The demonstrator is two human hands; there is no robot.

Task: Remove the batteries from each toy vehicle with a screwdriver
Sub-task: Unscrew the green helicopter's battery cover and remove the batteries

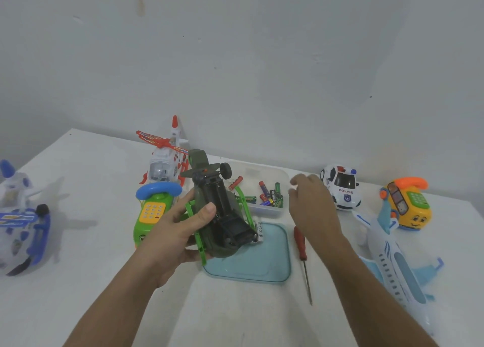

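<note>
A clear plastic tub (284, 179) holds loose batteries (272, 197); at its 6 o'clock a teal lid (262, 263) lies flat on the white counter (104, 294). The left hand (178, 228) grips an olive-green toy helicopter (222, 215), belly up, over the lid's 10 o'clock corner. The right hand (311, 202) hovers, fingers relaxed, at the tub's 3 o'clock; a red-handled screwdriver (301, 247) lies at the lid's 3 o'clock

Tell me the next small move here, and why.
Probably set the green helicopter aside. The left hand grips it belly-up, its battery bay looks open and empty, loose batteries lie in the clear tub, the right hand hovers empty, and the screwdriver lies on the table.
</note>
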